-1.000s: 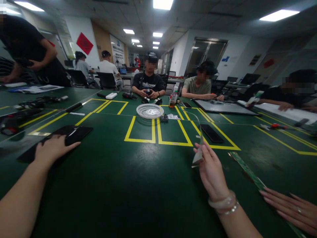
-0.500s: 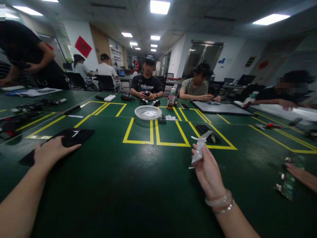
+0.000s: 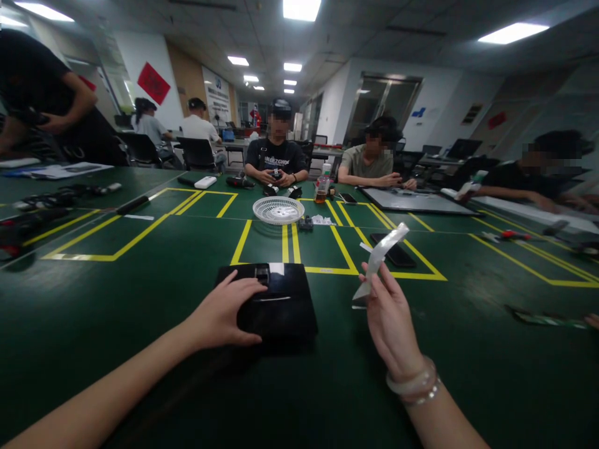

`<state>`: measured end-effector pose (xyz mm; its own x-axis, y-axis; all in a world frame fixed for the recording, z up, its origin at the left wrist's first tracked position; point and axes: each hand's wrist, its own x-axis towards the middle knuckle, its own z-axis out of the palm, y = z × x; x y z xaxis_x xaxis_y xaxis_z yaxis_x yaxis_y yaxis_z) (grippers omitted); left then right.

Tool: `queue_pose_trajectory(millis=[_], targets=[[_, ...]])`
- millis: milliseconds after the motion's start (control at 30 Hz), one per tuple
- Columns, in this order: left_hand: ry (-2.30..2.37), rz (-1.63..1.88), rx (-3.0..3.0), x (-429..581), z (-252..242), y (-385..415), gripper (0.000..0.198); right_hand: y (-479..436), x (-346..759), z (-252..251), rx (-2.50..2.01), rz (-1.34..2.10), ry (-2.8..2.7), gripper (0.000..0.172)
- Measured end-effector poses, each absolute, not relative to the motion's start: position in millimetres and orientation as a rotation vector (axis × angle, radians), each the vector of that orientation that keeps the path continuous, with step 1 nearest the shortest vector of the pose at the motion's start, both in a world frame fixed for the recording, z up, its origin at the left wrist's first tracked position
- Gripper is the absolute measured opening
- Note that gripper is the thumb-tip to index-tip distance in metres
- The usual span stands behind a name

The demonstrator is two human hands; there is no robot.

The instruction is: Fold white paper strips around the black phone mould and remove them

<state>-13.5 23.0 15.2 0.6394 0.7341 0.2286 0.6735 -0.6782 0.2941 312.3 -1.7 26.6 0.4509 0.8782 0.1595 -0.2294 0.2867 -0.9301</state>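
A flat, glossy black case (image 3: 285, 308), its exact kind unclear, is in front of me at the middle of the green table (image 3: 196, 393). My left hand (image 3: 229, 312) grips it from the left, fingers spread over its top and thumb along the near side. Whether the case touches the table I cannot tell. To the right, my right hand (image 3: 390, 312) is raised and pinches a crumpled strip of translucent film (image 3: 377, 259), which curls up above the fingertips. Behind that strip lies a black phone-like slab (image 3: 395, 252), partly hidden.
A round white plastic basket (image 3: 278, 212) stands ahead, with a drink bottle (image 3: 322, 187) behind it. Yellow tape lines (image 3: 262, 262) mark the table. A green circuit board (image 3: 543, 318) is at the right by another person's hand (image 3: 592, 320). Several people sit around.
My left hand has brought the black case from the left to the middle. The film strip in my right hand now stands up straighter. The green board at the right has tilted flatter.
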Motion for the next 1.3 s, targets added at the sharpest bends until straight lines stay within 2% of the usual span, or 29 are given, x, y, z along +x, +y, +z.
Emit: queue_pose_trajectory(millis=[233,367,433,533,567,633,867,1100,1167,1267,1300], targets=[[0.984,0.464,2.669,7.2,-0.6,18.8,0.086,-4.3,304.9,14.9,-1.07,0.749,-1.247,0.04],[0.899,0.536,2.807,6.7,-4.5,14.3,0.086,-9.8,299.8,13.6,-1.129,0.559,-1.686,0.033],[0.745,0.601,2.934,6.5,-1.3,6.5,0.071,-13.3,296.4,14.1,-1.139,0.474,-1.936,0.033],[0.488,0.736,3.111,6.7,6.3,-5.7,0.028,-19.1,290.4,14.8,-1.133,0.376,-2.323,0.038],[0.449,0.771,3.155,6.8,8.2,-8.1,0.019,-21.1,288.3,15.1,-1.136,0.341,-2.428,0.041],[0.451,0.769,3.209,6.6,9.6,-9.6,0.015,-25.3,284.3,16.0,-1.162,0.258,-2.563,0.045],[0.762,0.423,3.101,5.1,2.5,0.0,0.029,-36.2,275.3,22.2,-1.242,0.089,-2.607,0.036],[0.803,0.429,3.03,7.0,0.8,0.1,0.03,-35.2,276.6,19.7,-1.217,0.104,-2.588,0.037],[0.893,0.456,2.977,7.6,0.9,1.7,0.046,-33.7,277.5,19.2,-1.208,0.08,-2.57,0.035],[1.026,0.411,2.904,8.8,2.3,6.4,0.085,-31.2,279.4,19.8,-1.205,0.001,-2.488,0.036],[1.043,0.381,2.885,9.4,2.8,8.2,0.092,-30.5,280.3,20.1,-1.208,-0.027,-2.448,0.038]])
